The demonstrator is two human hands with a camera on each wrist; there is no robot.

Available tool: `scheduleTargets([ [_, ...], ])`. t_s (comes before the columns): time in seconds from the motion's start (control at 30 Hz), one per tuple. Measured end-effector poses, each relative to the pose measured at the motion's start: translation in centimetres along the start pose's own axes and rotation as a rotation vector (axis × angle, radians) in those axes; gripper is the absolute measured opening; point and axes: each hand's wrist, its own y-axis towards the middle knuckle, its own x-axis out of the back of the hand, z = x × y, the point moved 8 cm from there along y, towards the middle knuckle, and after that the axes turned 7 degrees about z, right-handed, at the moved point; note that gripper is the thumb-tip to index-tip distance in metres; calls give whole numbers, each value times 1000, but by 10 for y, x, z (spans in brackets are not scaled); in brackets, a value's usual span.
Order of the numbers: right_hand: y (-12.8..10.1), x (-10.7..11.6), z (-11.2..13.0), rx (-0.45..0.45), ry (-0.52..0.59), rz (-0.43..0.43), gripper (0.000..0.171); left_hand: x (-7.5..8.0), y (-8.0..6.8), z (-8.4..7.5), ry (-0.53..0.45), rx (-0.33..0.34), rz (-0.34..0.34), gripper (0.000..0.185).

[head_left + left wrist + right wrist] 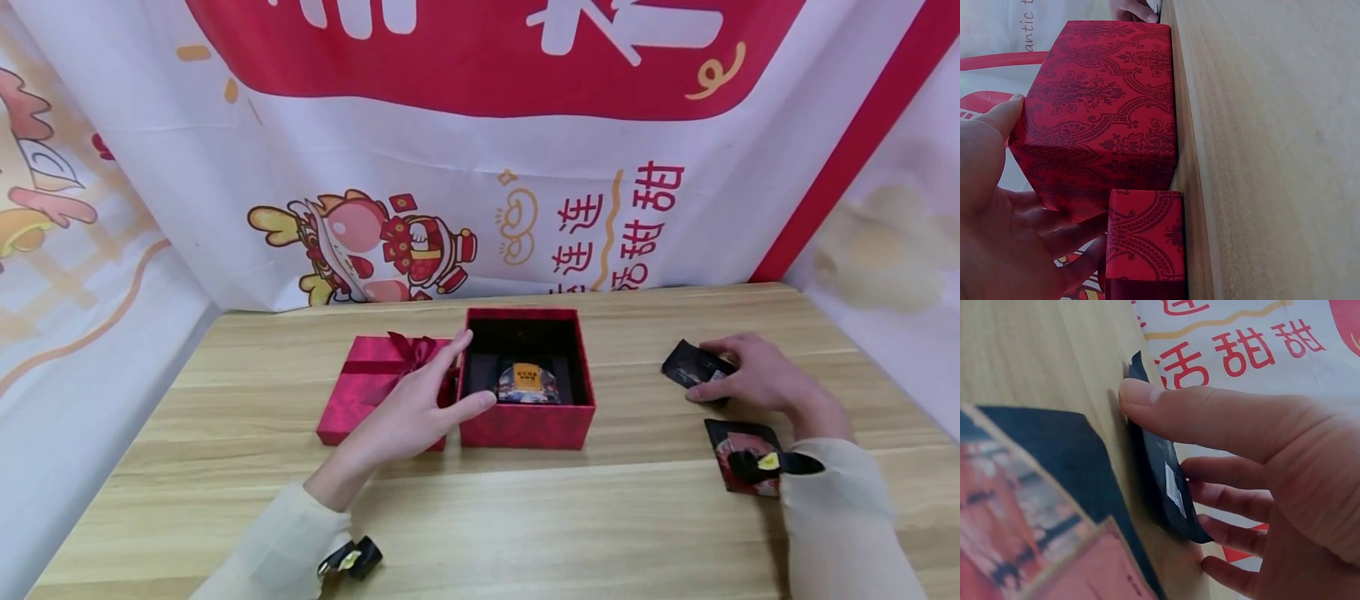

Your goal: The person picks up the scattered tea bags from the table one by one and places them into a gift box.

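An open red patterned box (528, 425) (1104, 112) stands mid-table with a dark packet with an orange label (527, 383) inside. Its red lid with a bow (375, 387) (1147, 234) lies just to the left. My left hand (420, 408) (997, 206) lies between them with straight, spread fingers, the index tip at the box's back left rim and the thumb by its left wall. To the right, my right hand (750, 371) (1260, 456) pinches a black packet (690, 365) (1160, 475) between thumb and fingers, on the table.
A second dark packet with a red picture (738, 462) (1035, 506) lies near my right forearm. The wooden table (525, 517) is enclosed by red and white banners (480, 167) behind and on both sides.
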Motion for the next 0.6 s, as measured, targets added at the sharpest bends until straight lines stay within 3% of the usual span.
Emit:
scheduleTargets([
  [0.6,6,-1,1,15,25,-38,93,1,-1,-1,8,-13,-1,96],
])
